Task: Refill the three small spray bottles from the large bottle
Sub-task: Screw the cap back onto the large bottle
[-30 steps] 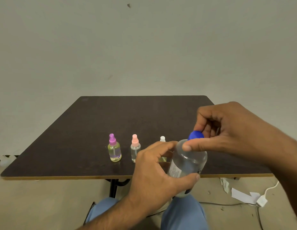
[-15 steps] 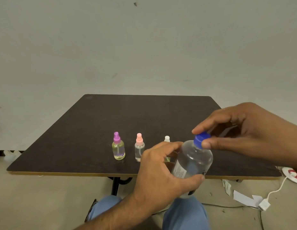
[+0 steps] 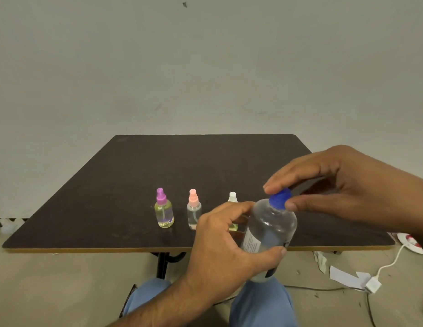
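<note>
My left hand (image 3: 226, 250) grips the body of the large clear bottle (image 3: 270, 228), held tilted in front of the table's near edge. My right hand (image 3: 342, 187) pinches the bottle's blue cap (image 3: 279, 199) between thumb and forefinger. Three small spray bottles stand in a row on the dark table (image 3: 125, 185): a purple-topped one (image 3: 163, 208) with yellowish liquid, a pink-topped one (image 3: 194, 208) and a white-topped one (image 3: 232, 197), the last mostly hidden behind my left hand.
The table stands against a plain grey wall. On the floor at the right lie paper scraps (image 3: 342, 276), a white cable with an adapter (image 3: 373, 285) and a white-and-red object (image 3: 410, 241). My knees in blue trousers (image 3: 260, 305) are below the bottle.
My right hand's fingers have shifted around the blue cap, with the forefinger now over its top. The bottle has stayed in my left hand's grip, and the view has shifted slightly.
</note>
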